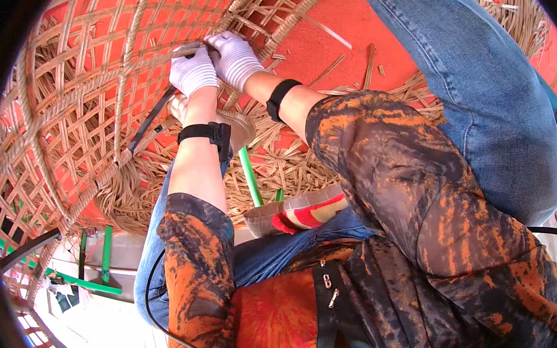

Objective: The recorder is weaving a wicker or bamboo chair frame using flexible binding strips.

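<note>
A large open lattice (97,61) woven from tan, flat strips fills the left and upper left, with thicker wrapped cords crossing it. My left hand (195,72), in a white ribbed glove, is closed at a tan strip (163,55) that runs along the weave. Close against it, my right hand (236,59), gloved the same way, has its fingers bent and pressed at the strip's end beside a wrapped edge cord (229,16). The fingertips of both hands meet there, so what lies between the right fingers is partly hidden.
Loose tan strips (293,155) lie scattered over the red floor (355,33). Below my hands sits a low stool (236,128). A green-legged seat with a red and cream cushion (308,215) is by my legs. A black strap (148,124) hangs beside the lattice.
</note>
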The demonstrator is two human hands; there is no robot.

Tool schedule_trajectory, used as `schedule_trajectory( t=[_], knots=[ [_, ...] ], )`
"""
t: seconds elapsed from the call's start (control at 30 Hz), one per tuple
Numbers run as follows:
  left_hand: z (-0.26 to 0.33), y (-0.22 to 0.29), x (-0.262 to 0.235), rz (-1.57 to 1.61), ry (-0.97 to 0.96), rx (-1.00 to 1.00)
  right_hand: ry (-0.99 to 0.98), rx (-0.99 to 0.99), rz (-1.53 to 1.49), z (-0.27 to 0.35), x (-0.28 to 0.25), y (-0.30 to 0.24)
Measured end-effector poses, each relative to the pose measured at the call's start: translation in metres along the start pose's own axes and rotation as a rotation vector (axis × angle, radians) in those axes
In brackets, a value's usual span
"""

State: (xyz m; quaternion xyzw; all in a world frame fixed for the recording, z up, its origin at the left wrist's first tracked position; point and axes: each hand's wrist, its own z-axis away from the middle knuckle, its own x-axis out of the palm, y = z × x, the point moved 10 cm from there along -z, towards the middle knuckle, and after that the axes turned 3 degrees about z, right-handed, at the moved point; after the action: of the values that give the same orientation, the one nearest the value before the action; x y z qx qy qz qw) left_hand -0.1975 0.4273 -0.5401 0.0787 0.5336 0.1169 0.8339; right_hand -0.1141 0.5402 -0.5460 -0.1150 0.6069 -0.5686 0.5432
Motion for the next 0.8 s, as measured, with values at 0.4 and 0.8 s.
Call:
schedule_trajectory(
  t=[0.4,0.8],
  knots=[
    [0.002,-0.001,0.003,-0.056,-0.066,0.070,-0.690,0.267,0.124,-0.021,0.047,0.021],
    [0.023,-0.016,0.009,-0.071,-0.185,-0.118,-0.861,0.356,0.145,-0.011,0.052,0.017]
  ],
)
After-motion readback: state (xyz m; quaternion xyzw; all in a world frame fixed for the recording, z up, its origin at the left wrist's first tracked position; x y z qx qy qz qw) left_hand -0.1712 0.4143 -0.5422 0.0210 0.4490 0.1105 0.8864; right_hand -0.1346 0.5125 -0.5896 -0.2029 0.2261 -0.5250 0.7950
